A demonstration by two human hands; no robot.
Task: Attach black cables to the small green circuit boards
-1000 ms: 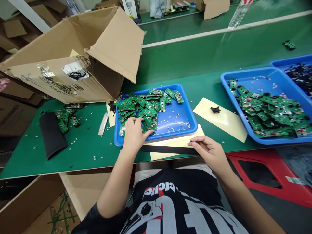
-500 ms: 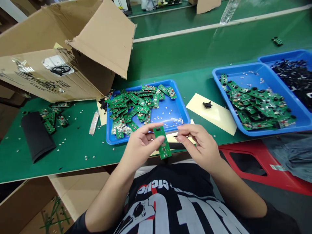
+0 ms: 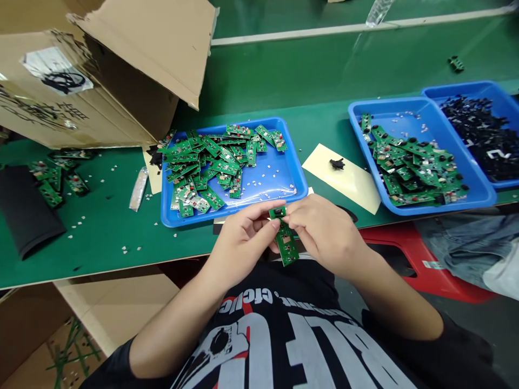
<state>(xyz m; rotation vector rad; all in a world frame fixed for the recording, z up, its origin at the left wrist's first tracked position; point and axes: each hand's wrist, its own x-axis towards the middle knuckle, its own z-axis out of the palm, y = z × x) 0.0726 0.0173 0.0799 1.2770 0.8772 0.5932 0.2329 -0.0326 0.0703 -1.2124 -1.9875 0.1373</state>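
Note:
My left hand (image 3: 247,235) grips a small green circuit board (image 3: 287,246) between thumb and fingers, tilted in front of my chest. A black part sits near the board's upper end. My right hand (image 3: 326,229) is closed, its fingertips pressed together at the upper right edge of the board; whatever lies in them is hidden. Just beyond my hands stands a blue tray (image 3: 300,181) with many similar boards and small pale bits. A cream paper sheet (image 3: 357,186) carries a small heap of black pieces (image 3: 337,163) to the right.
A second blue tray (image 3: 482,200) at right holds boards with black parts; behind it another tray (image 3: 513,111) holds black pieces. An open cardboard box (image 3: 117,121) stands at left, near a black sleeve (image 3: 28,210) and a clear packet (image 3: 139,189). A red stool (image 3: 454,286) is below right.
My right hand has moved left onto the board, and the thin black piece in its fingers is now hidden. The board has shifted slightly right in my left hand; the camera view has shifted too.

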